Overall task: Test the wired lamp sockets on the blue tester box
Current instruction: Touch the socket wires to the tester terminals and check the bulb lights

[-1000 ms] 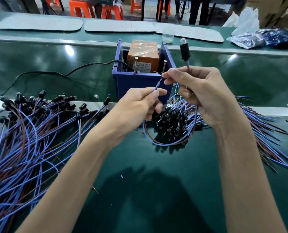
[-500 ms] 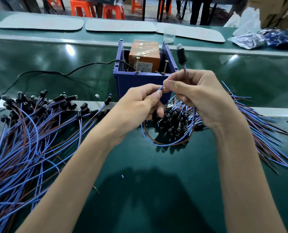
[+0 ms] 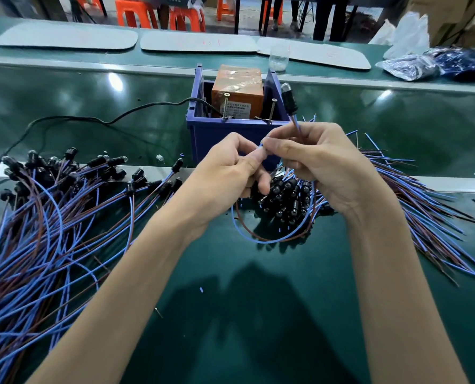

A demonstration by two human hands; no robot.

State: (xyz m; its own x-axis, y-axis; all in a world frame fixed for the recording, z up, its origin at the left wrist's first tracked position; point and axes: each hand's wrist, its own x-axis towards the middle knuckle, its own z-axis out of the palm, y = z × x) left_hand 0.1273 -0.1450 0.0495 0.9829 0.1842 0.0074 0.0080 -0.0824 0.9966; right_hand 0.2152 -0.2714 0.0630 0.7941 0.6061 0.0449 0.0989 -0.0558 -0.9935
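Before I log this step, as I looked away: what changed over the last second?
The right hand lowered its socket slightly leftwards, toward the blue box, its fingertips closing on the wire end pinched by the left hand. Both hands kept their hold; box and wire piles stayed put.

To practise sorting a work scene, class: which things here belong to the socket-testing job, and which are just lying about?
In the job: blue tester box, its upright screws, the wired socket whose wires the left hand and right hand hold, the socket heaps.
Lying about: clear cup, plastic bags, grey mats, orange stools.
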